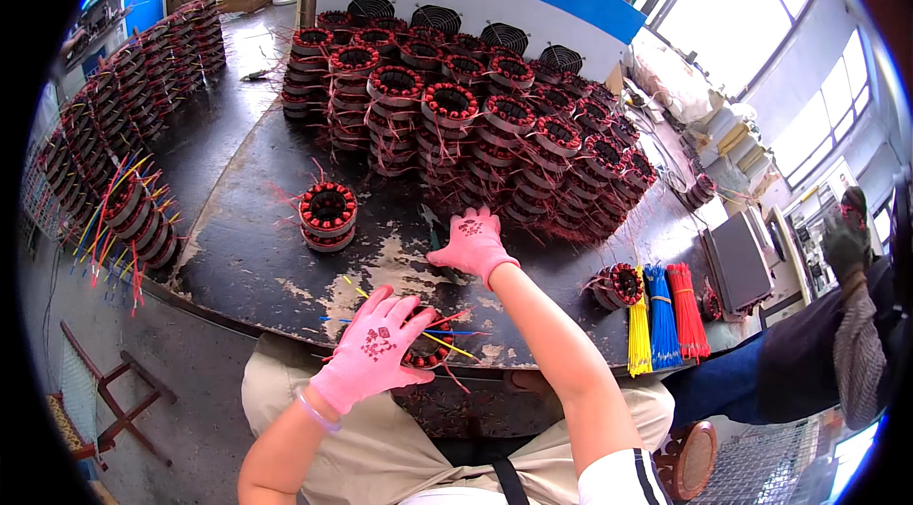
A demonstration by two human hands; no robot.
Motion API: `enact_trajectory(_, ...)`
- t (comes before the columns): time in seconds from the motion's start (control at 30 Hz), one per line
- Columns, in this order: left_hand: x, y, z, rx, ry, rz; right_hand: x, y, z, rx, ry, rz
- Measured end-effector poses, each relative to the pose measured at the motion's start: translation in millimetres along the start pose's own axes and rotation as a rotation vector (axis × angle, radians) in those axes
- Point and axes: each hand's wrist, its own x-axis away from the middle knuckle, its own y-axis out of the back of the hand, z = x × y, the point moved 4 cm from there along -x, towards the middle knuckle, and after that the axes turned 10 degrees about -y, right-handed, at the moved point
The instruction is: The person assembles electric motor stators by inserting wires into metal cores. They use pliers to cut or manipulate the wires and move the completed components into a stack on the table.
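Observation:
My left hand [378, 345], in a pink glove, is wrapped over the left side of a wound motor stator [430, 349] at the table's near edge. Yellow, blue and red sleeved leads [455, 346] stick out from that stator on both sides. Part of it is hidden under my palm. Farther forward, my right hand [473, 243], gloved in pink too, reaches over the tabletop with thumb and fingers apart. A pair of pliers [431, 223] lies right beside it, in the gap by the thumb. Left of the pliers stands a short stack of two stators [328, 216].
Tall stacks of red-wound stators [447, 106] fill the table's back; more stacks [133, 106] line the left edge. Bundles of yellow [639, 329], blue [663, 320] and red sleeves [688, 310] lie at right beside a stator [618, 286]. A co-worker's gloved hand [846, 234] is far right.

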Motion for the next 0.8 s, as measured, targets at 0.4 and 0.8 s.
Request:
enact_trajectory(0.4,0.3,1.5,-2.1,-0.039,0.001,0.005,81.2,9.4,-73.3,-0.758,0.179,-0.353)
enact_trajectory(0.8,-11.9,14.7,-11.4,-0.126,0.064,0.146,143.0,-69.9,-153.7,-0.388,0.214,-0.296)
